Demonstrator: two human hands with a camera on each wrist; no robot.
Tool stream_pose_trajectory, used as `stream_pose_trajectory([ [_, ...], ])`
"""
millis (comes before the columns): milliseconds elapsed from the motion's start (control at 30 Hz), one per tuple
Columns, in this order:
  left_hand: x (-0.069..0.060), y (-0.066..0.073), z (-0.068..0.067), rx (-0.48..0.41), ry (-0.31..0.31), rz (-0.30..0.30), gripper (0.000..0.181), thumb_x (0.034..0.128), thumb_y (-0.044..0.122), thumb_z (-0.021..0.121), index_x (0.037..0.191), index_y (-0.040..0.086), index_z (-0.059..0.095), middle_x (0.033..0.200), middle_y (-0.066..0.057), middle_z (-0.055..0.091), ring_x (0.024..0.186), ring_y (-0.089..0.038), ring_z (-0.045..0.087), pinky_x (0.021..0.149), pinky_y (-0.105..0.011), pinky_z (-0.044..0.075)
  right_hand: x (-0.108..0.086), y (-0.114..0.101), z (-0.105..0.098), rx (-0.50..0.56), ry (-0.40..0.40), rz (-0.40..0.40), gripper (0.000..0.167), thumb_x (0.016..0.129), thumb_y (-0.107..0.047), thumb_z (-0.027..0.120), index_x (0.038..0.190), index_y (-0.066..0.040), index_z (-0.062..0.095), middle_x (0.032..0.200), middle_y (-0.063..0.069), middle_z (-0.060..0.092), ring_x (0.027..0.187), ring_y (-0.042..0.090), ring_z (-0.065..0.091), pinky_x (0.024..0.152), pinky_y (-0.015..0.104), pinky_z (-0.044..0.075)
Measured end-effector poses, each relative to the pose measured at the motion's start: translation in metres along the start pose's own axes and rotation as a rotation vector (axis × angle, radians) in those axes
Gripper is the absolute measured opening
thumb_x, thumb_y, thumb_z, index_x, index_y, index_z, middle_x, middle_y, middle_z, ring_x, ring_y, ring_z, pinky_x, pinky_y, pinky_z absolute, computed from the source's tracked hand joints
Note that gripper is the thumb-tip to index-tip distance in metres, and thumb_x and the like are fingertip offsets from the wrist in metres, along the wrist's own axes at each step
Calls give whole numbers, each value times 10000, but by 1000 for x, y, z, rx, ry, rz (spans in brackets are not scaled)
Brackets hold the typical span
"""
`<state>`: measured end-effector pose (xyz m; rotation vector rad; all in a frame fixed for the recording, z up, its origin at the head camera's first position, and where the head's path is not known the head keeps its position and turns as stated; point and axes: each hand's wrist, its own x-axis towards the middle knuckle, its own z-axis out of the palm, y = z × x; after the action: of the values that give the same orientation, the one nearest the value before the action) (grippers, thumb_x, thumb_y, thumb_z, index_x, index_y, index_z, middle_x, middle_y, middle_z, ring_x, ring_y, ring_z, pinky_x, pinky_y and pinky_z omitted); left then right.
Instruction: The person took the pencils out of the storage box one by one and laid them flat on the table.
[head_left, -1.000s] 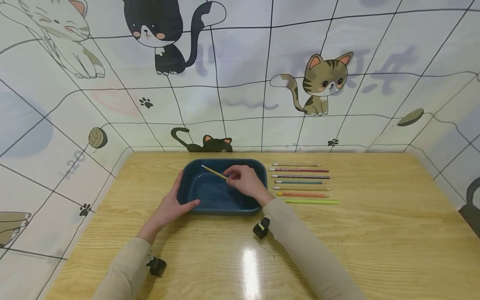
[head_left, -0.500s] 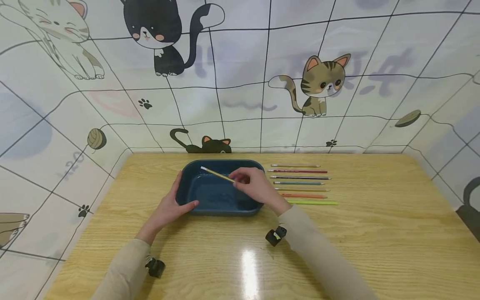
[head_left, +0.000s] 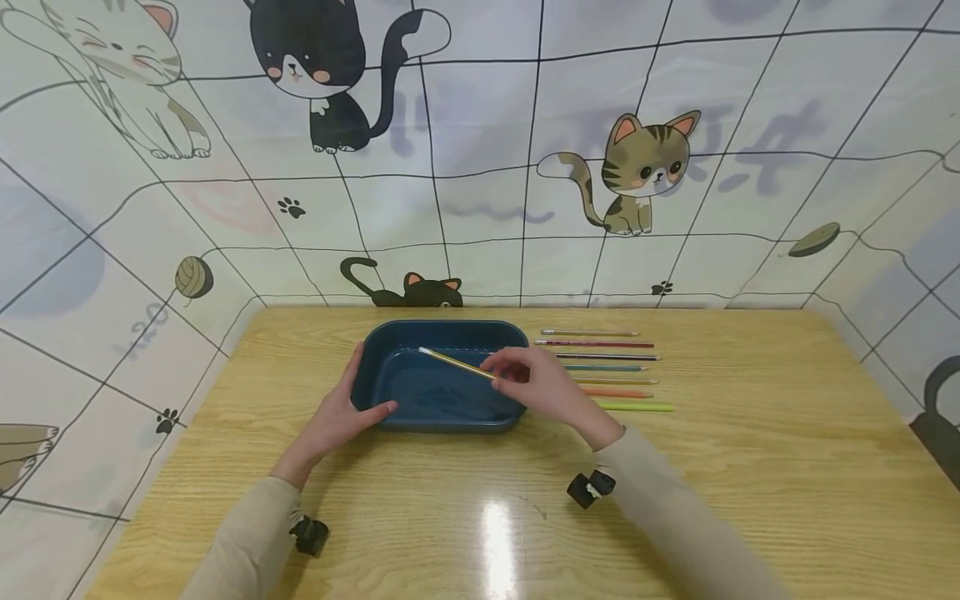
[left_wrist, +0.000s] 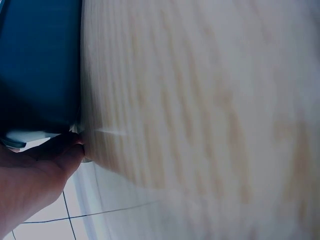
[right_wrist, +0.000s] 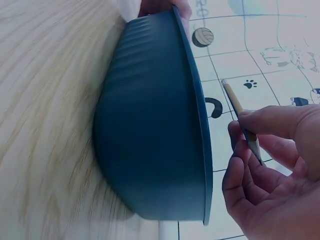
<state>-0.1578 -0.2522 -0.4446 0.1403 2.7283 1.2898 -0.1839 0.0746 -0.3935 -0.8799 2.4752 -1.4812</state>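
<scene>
A yellowish pencil (head_left: 455, 362) with a pale eraser end hangs over the dark blue tray (head_left: 441, 427), tilted with its eraser to the upper left. My right hand (head_left: 545, 383) pinches it near its sharpened end; the right wrist view shows thumb and fingertips around the pencil (right_wrist: 233, 100), above the rim. At the tray's left side my left hand (head_left: 339, 417) holds on, thumb over the front rim and fingers along the outer wall. The left wrist view shows part of this hand (left_wrist: 35, 182) against the tray's lower edge.
Several pencils lie in a row right of the tray, among them a dark red pencil (head_left: 600, 343) and a bright green one (head_left: 637, 407). My right hand partly covers their left ends. A cat-patterned sheet (head_left: 480, 200) stands behind the wooden table (head_left: 750, 442).
My right hand has drawn rightward and slightly toward me, carrying the pencil with it over the tray. The left hand and tray stay in place.
</scene>
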Motion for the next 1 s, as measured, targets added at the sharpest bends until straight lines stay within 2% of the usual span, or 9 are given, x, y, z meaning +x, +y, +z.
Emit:
stream_pose_trajectory([
  [333,0,1,-1,1,-1,-14,1062,848,372,740,1565,217,-29,1600,-160,56,1411,-453,131,1083,-619,175,-23,8,-18,-49,-1,14,172,900,-43,663,1066,-53,709,877,12,645,733,142,565,657,309,485],
  [600,0,3,-1,3,-1,-10,1064,847,375,741,1566,202,-26,1598,-170,56,1407,-459,138,1079,-622,184,-44,24,-32,-46,39,32,165,886,-25,676,1043,-55,718,869,2,648,752,155,572,655,303,490],
  [733,0,4,-1,2,-3,-14,1063,849,373,740,1565,217,-29,1598,-169,57,1407,-460,137,1078,-624,183,-56,29,-41,-56,39,36,174,888,-24,679,1057,-37,717,888,16,669,758,148,575,663,297,496],
  [1000,-1,3,-1,-7,-1,-2,1048,858,363,733,1566,211,-26,1603,-148,46,1417,-443,118,1080,-625,173,-75,41,-62,-100,28,37,181,915,-28,647,1072,-80,721,949,31,689,779,117,573,678,290,498],
])
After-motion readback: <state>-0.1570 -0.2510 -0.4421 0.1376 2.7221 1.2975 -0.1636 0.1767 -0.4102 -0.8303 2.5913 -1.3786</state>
